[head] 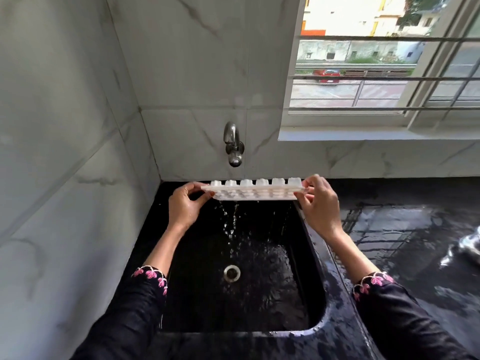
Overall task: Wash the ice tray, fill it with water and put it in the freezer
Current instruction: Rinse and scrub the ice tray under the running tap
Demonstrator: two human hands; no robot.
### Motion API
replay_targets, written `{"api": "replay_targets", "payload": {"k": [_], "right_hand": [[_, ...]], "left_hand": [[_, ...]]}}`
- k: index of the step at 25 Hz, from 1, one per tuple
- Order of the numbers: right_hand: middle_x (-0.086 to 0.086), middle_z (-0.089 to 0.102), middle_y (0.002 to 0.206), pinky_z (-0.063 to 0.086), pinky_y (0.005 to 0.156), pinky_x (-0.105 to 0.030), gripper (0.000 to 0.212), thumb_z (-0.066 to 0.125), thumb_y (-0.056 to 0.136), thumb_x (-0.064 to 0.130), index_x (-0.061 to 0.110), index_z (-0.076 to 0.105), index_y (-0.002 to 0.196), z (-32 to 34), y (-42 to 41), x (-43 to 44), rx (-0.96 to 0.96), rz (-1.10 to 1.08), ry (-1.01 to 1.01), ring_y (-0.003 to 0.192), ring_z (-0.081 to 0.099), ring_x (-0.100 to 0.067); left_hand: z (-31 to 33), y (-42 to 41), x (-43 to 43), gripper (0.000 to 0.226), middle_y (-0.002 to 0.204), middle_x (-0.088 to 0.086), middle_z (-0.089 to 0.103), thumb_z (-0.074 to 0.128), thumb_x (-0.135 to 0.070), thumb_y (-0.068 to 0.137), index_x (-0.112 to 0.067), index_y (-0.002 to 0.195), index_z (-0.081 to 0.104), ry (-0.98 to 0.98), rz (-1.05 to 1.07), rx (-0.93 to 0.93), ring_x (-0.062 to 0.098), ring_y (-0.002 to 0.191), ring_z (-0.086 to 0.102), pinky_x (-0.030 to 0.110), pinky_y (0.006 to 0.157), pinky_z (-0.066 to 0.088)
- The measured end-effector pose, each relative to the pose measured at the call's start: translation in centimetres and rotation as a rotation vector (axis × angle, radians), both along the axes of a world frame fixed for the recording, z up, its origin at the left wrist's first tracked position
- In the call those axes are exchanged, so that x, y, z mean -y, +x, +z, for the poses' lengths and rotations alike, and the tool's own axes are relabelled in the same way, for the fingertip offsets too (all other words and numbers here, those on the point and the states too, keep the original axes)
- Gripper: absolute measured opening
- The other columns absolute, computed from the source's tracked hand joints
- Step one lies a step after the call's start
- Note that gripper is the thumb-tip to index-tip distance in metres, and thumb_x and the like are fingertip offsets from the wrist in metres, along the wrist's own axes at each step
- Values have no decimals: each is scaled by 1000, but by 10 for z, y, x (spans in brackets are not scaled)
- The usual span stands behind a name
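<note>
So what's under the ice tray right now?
Falling water drips from the ice tray into the black sink, with the drain lower down. The tray hides the sink's far edge.

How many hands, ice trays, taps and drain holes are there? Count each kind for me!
1 ice tray
2 hands: left hand and right hand, pinching its ends
1 tap
1 drain
Total: 5

The white plastic ice tray [253, 191] (six cell bottoms showing along its top) is held level over the black sink [272, 294], turned over, with water streaming from its near edge.
</note>
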State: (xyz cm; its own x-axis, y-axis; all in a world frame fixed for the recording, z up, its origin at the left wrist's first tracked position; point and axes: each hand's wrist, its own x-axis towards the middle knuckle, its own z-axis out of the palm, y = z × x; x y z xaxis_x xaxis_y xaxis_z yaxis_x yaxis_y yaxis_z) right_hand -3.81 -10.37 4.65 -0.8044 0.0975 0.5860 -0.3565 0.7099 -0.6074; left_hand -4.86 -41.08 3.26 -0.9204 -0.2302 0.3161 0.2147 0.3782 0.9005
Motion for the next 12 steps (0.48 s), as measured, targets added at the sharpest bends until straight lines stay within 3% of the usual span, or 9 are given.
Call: {"api": "replay_targets", "payload": {"k": [2,4,6,8,10,12], "right_hand": [[-6,67,94,61,70,-45,16,69,89,9,9,55,96,27,-1,-1,-110,-1,14,82,70,-25],[-6,73,102,60,75,-35,14,66,91,6,5,53,96,48,3,0,-205,-22,-37,85,68,-17],[-2,72,95,58,67,-27,9,62,90,-1,2,54,94,44,9,3,-287,-67,-59,78,67,-14],[-2,69,80,50,54,-29,9,59,87,-1,3,56,93,7,15,5,-78,-79,85,65,66,-21],[-12,73,83,40,57,-31,13,64,90,11,9,55,99,-39,27,7,380,-47,233,75,69,-33],[-16,72,86,34,59,-33,15,63,93,19,11,54,102,-64,35,5,509,-58,280,83,68,-38]], "left_hand": [[22,2,0,22,101,-13,73,79,-29,76,-17,94,72,-16,-16,-101,-9,100,64,10,91,44],[40,5,-2,14,107,-13,71,77,-23,82,-20,94,70,-70,25,-245,-3,117,58,18,102,41],[35,7,1,12,113,-7,70,75,-13,84,-20,90,66,-187,44,-334,8,125,54,24,106,40],[7,7,8,21,108,3,73,76,-10,80,-27,81,63,-506,-58,-148,22,119,61,36,103,43],[-31,13,12,19,98,-1,73,76,-21,79,-31,75,59,-902,-174,266,24,105,66,33,90,41],[-55,25,10,12,95,-6,72,75,-29,80,-26,82,64,-964,-169,347,19,98,66,30,80,37]]}}
